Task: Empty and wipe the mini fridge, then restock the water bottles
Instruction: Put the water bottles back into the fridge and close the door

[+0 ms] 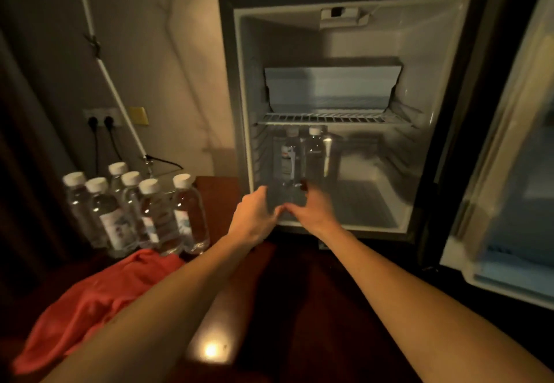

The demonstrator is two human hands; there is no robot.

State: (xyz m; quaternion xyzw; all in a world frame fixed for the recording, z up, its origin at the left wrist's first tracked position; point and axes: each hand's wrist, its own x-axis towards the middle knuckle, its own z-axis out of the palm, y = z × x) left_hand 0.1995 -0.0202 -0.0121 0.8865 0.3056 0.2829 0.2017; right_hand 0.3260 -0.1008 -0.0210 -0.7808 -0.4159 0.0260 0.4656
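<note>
The mini fridge point(329, 112) stands with its door point(509, 172) swung wide to the right. Inside, a wire shelf point(332, 118) crosses the middle, with a pale blue tray point(329, 88) behind and above it. Below the shelf, two water bottles point(302, 157) stand upright side by side at the left, caps up, long axes vertical.

Both hands reach into the lower compartment at its front edge. The left hand point(254, 217) and right hand point(311, 208) are close together around a blurred clear bottle point(284, 193) between them; the fingers of each curl about it, though blur hides its cap and exact tilt. It sits just in front of the two standing bottles.

On the dark counter point(215, 190) left of the fridge, six more bottles point(135, 211) stand upright in a tight cluster, white caps up. A red cloth point(99, 298) lies crumpled in front of them, partly under the left forearm. Two plugs sit in a wall socket point(100, 120) behind.
</note>
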